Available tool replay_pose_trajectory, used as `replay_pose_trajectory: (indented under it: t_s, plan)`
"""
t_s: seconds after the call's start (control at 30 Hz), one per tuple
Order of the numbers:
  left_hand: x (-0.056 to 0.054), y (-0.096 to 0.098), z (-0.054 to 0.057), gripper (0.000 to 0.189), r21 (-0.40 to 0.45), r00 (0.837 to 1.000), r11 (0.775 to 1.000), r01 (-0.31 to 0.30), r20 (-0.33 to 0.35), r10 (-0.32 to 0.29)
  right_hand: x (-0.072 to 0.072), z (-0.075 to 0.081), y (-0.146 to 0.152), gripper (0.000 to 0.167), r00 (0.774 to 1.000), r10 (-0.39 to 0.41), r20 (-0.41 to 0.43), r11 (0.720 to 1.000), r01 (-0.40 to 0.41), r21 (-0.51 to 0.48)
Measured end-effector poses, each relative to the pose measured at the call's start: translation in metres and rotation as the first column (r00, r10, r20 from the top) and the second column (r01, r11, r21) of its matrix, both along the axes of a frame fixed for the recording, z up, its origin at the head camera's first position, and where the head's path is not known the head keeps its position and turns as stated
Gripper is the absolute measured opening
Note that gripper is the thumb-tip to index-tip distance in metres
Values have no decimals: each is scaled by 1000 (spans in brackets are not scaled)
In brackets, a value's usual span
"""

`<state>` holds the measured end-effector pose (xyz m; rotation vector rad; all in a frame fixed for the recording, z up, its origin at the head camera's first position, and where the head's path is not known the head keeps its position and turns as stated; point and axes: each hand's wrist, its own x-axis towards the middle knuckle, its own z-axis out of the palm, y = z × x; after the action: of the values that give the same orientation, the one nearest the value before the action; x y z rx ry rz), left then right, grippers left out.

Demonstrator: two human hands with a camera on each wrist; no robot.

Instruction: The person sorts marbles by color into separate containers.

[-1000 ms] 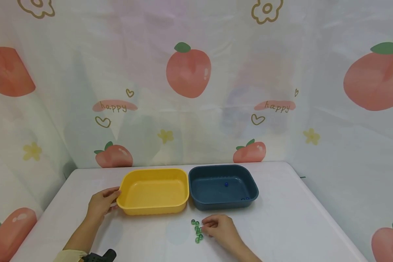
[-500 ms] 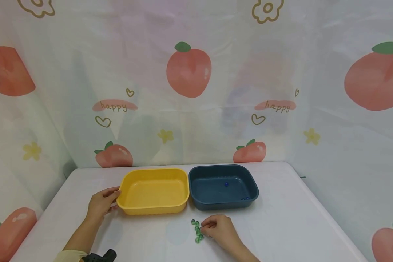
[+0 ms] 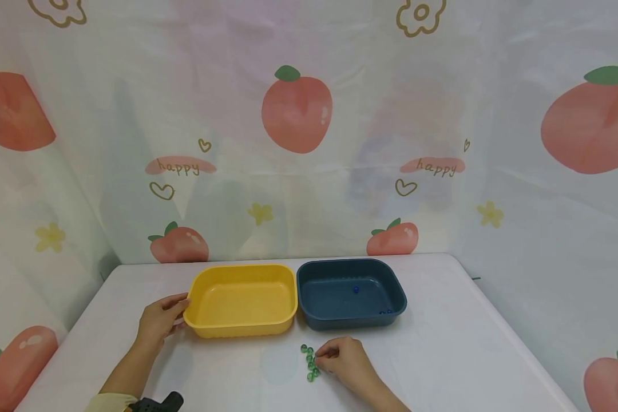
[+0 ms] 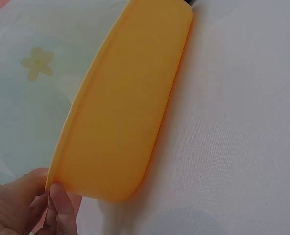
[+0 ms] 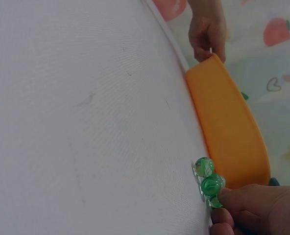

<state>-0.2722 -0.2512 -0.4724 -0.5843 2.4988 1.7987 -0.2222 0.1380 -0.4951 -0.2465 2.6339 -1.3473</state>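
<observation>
Several green glass marbles [image 3: 310,359] lie in a small cluster on the white tablecloth, in front of the bins. At the cluster's right side, my right hand [image 3: 347,363] pinches one green marble between thumb and forefinger. The right wrist view shows the thumb [image 5: 238,198] against that marble [image 5: 216,201], with two swirled green marbles [image 5: 212,185] beside it. My left hand [image 3: 158,319] grips the left rim of the yellow bin [image 3: 242,331]. Seen from the left wrist, fingers [image 4: 62,205] lie on either side of the rim.
A dark blue bin [image 3: 352,323] stands against the right side of the yellow one, with a few small dark blue marbles [image 3: 356,290] in it. Both sit toward the back of the table [image 3: 468,343]. A peach-printed cloth [image 3: 298,200] hangs behind.
My right hand has shifted very slightly left, closer in on the marble. The left hand and both bins have stayed in place.
</observation>
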Motion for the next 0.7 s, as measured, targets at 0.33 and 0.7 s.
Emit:
replay_pose_trajectory:
  t_s: [0.33, 0.7]
  plan:
    - [-1, 0, -1, 52, 6, 1000, 1000, -5, -12, 6, -3, 0, 4, 8, 1000, -11, 24, 1000, 11, -15]
    - [1, 2, 1, 50, 2, 1000, 1000, -12, -10, 12, -6, 6, 10, 14, 995, 22, 97, 996, -13, -93]
